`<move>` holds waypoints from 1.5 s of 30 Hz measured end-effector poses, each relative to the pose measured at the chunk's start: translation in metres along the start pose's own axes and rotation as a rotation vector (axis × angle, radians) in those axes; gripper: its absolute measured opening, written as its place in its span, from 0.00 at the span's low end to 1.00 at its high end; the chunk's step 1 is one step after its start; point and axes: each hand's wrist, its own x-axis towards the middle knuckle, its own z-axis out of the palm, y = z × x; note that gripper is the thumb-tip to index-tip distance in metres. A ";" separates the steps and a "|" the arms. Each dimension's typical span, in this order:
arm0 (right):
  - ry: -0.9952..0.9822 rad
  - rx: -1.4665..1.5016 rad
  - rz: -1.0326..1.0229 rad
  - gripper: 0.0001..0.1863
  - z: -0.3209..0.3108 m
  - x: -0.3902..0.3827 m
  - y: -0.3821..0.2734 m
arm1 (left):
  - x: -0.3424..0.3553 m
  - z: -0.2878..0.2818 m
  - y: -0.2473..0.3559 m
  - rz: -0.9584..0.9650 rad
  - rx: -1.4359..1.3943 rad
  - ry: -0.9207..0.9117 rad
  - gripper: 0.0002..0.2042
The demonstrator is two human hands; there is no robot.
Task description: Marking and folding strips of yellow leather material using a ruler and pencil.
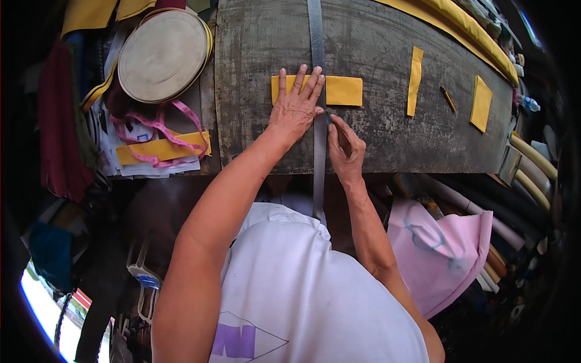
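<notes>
A long metal ruler (316, 36) runs across the worktable (260, 42) toward my body and crosses a yellow rectangular piece of material (345, 92). My left hand (293, 110) lies flat with fingers spread on the yellow piece, its fingertips and thumb against the ruler. Just right of the ruler, below the piece's near edge, my right hand (347, 148) pinches a small, thin, dark tool (328, 118). Its tip is beside the ruler; the exact kind of tool is too small to make out.
Farther right lie a narrow yellow strip (415, 81), a pencil (448, 99) and another yellow piece (481, 104). A yellow roll (466, 30) lines the far edge. At left are a round disc-shaped roll (162, 57) and a pink measuring tape (158, 127) over papers. Pink sheeting (439, 248) hangs below right.
</notes>
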 end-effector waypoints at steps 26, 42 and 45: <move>-0.048 0.047 0.114 0.08 0.020 0.093 -0.007 | -0.006 0.002 0.001 0.011 -0.069 -0.006 0.34; -0.098 0.096 0.133 0.11 -0.003 0.021 0.000 | -0.001 -0.001 -0.001 0.016 -0.045 -0.022 0.35; -0.019 0.311 0.261 0.12 -0.010 0.030 -0.018 | -0.006 0.001 0.000 0.011 -0.039 -0.062 0.35</move>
